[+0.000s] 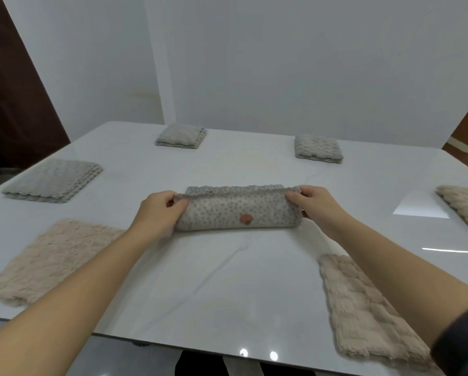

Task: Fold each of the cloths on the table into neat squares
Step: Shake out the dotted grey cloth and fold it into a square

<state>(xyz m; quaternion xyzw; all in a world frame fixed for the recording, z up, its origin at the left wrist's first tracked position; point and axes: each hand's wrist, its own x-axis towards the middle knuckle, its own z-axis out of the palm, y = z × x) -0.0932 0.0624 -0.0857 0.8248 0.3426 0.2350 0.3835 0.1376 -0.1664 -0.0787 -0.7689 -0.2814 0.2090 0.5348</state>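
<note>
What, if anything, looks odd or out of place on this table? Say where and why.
One thing: the grey cloth held by the left hand and right hand at mid-table has a small orange-pink spot on its turned-up side. No other cloth shows one; stain or patch, I cannot tell.

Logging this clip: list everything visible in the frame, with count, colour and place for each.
Table: one, glossy white, fills the foreground.
Spotted grey cloth: one, grey with a small orange mark, table centre, partly folded over.
Folded grey cloths: three, grey; far left, far right, left side.
Beige cloths: three, beige; near left, near right, right edge.
Wall: one, white, behind the table.
Dark panel: one, brown, far left.
Left hand: grip on the spotted cloth's left end.
Right hand: grip on its right end.
</note>
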